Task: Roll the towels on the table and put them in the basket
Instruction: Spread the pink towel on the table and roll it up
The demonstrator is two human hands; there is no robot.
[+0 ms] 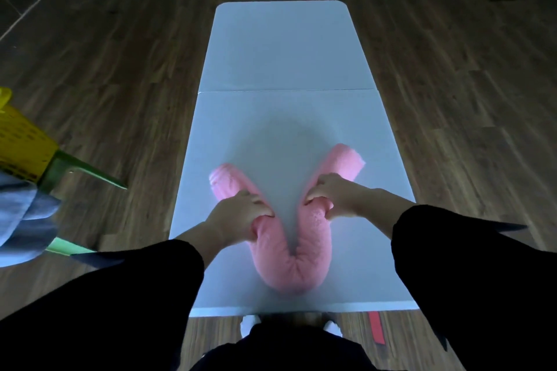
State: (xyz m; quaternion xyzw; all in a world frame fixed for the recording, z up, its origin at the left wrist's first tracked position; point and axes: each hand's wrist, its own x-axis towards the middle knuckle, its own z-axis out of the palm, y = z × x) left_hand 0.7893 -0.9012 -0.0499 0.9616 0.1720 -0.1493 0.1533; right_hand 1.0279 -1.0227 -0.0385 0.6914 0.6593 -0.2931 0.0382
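Observation:
A pink towel (297, 262), rolled into a long sausage, lies bent in a V on the near half of the white table (280, 54). Its bend points toward me and its two ends point away. My left hand (238, 214) grips the left limb of the roll, fingers curled over it. My right hand (337, 197) grips the right limb the same way. The yellow basket (21, 141) stands at the left edge of the view, off the table, only partly in frame.
A blue-grey cloth (21, 217) hangs by the basket, over a green stand (87, 167). Dark wooden floor surrounds the table. A red strip (376, 328) lies on the floor by the table's near right corner. A seam crosses the table's middle.

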